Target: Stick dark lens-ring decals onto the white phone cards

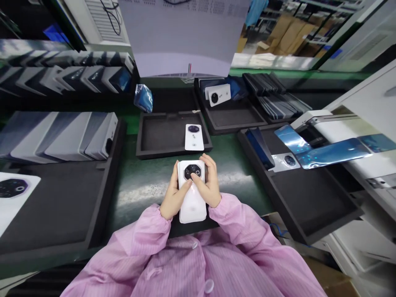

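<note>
Both my hands hold a white phone (192, 204) back side up, just above the green table in front of me. My left hand (173, 196) grips its left edge. My right hand (208, 181) wraps its right edge, and its thumb presses on the black round camera module (192, 170). Pink sleeves cover both arms. Straight ahead, a second white phone (194, 137) lies in a black foam tray (154, 138).
A large black tray (62, 206) at left holds a row of grey-white phones (62, 134) and one white phone (12, 198). Trays at the right carry another phone (286, 161) and blue film strips (328, 150). A far tray holds a white phone (218, 95).
</note>
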`<state>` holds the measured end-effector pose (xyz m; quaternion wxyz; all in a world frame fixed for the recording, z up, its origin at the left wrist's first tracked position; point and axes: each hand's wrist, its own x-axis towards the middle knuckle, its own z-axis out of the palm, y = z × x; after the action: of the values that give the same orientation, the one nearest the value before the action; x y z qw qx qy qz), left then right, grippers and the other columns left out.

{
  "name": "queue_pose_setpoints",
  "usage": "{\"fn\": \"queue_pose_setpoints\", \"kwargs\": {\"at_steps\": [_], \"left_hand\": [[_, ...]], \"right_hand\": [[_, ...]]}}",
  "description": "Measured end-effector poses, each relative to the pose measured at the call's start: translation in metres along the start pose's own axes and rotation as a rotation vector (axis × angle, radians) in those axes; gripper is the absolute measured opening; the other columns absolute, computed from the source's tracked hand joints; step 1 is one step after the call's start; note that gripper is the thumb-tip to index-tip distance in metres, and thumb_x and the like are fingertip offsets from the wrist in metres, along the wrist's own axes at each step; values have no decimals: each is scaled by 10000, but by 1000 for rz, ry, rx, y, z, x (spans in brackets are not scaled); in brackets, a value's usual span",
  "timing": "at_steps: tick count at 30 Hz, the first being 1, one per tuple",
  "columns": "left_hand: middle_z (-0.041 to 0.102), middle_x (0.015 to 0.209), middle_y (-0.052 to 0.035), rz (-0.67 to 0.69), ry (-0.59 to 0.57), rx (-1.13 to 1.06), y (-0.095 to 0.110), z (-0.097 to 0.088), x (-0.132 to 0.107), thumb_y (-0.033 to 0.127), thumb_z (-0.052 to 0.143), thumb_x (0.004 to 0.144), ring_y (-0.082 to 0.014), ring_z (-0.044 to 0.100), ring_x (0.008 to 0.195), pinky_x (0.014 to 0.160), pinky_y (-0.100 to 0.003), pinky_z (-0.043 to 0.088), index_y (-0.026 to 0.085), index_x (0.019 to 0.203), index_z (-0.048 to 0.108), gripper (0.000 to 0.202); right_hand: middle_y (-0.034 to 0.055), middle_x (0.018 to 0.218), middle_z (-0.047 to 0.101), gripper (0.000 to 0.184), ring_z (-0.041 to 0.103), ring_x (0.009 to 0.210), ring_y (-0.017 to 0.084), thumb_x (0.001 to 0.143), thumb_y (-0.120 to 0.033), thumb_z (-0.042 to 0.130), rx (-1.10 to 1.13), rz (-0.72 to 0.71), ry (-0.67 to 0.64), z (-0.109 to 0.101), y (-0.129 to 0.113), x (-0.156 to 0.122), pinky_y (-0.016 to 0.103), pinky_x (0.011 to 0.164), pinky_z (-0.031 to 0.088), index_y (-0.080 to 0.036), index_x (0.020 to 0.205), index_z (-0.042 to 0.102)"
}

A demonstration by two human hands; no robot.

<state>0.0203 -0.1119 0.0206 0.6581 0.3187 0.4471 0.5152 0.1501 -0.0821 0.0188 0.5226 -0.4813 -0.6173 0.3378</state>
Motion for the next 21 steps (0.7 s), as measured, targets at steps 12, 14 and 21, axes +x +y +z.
{"fn": "queue_pose_setpoints", "kwargs": {"at_steps": [12,14,21], "left_hand": [[329,1556,-63,78,-15,271,-2,-4,2,300,652,818,-254,449,1339,1026,-339,456,284,1516,187,839],[336,1554,-61,111,-15,330,-3,-4,2,296,636,832,-248,387,1386,1083,-341,400,266,1517,193,816],[281,1578,-71,137,0,318,-4,-6,3,341,630,841,-252,338,1414,1119,-343,352,253,1521,171,825]], "right_hand": [[94,1138,568,137,584,1058,226,758,-280,675,-29,142,-122,-22,-6,23,339,768,513,-193,835,603],[96,1140,571,108,588,1048,226,761,-276,673,-30,148,-133,-22,-6,23,343,772,508,-187,784,617],[93,1149,603,55,498,1239,269,828,-183,604,-235,-195,-59,-19,-9,17,493,1037,402,-208,780,607]]}}
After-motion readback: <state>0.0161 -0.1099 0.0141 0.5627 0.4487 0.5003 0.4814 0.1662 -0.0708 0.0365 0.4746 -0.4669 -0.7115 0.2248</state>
